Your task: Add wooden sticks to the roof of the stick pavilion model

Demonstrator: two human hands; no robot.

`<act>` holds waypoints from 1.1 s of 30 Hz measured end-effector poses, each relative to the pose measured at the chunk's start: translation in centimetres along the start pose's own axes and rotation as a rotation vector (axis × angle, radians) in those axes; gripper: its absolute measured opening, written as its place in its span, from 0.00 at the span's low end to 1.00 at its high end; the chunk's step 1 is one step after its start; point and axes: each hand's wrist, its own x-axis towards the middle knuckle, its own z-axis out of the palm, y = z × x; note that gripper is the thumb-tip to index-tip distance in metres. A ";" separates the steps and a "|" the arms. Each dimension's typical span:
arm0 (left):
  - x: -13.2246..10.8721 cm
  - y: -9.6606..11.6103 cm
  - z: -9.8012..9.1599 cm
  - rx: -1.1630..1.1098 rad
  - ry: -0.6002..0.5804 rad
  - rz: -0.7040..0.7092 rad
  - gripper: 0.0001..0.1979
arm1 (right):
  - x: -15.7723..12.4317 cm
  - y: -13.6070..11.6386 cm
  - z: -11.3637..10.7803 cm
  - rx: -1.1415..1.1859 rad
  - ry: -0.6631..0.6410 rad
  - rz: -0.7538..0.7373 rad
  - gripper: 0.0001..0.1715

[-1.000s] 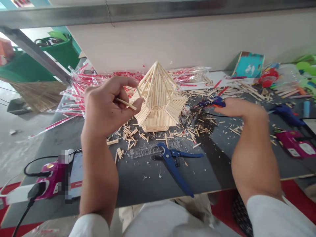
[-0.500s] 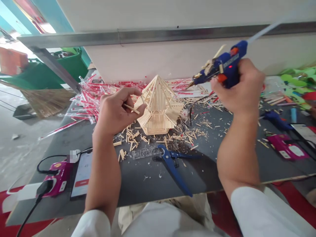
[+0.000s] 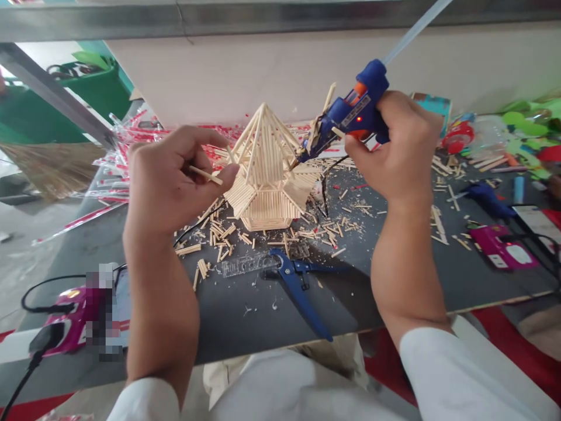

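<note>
A dark grey worktop (image 3: 228,339) with a pale raw edge stands against a cream panel (image 3: 210,76), beneath a metal rail (image 3: 272,17). Cut wooden bits (image 3: 221,234) and crumbs litter its middle; at the back lies a heap of clear and red plastic wrappers (image 3: 118,146). To the left are green bins (image 3: 94,88), a straw broom (image 3: 44,175) and pale grey floor; red shows under the worktop's near edge.

A pointed-roofed model built of pale sticks (image 3: 266,155) sits upright at the centre, between the person's hands. The left hand (image 3: 169,175), beside its roof, has its grip pinched on short pale sticks (image 3: 205,174) between thumb and fingers. The right hand's (image 3: 398,146) grip is wrapped around a blue glue gun (image 3: 346,114), nozzle angled down at the roof's right side; whether it touches cannot be told.

In front lie a clear ruler (image 3: 245,265) and a blue cutter (image 3: 304,301). A magenta power strip (image 3: 502,248) is at right, another (image 3: 68,318) at left beside a partly pixelated phone. The glue gun carries a label strip and a lit red dot; the lettering and the ruler's markings are too small to read.
</note>
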 end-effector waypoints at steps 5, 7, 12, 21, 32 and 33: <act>0.0 0.7 -0.2 -0.012 -0.023 -0.048 0.23 | 0.1 -0.2 0.3 0.112 -0.014 -0.012 0.21; -0.1 0.8 -0.2 0.005 -0.040 -0.063 0.22 | 0.1 -0.2 0.3 0.120 -0.004 -0.032 0.21; -0.4 0.8 -0.2 0.040 -0.030 -0.043 0.21 | -0.1 -0.4 0.1 -0.009 0.004 -0.076 0.22; -0.1 0.8 -0.2 0.010 -0.042 -0.044 0.22 | -0.4 -0.1 -0.1 0.023 0.041 -0.189 0.24; -0.2 0.9 -0.1 0.015 -0.069 -0.034 0.21 | -0.3 0.3 0.3 -0.019 0.087 -0.159 0.16; -0.2 0.8 -0.1 0.018 -0.072 -0.031 0.21 | -0.3 0.3 0.3 -0.004 0.075 -0.153 0.16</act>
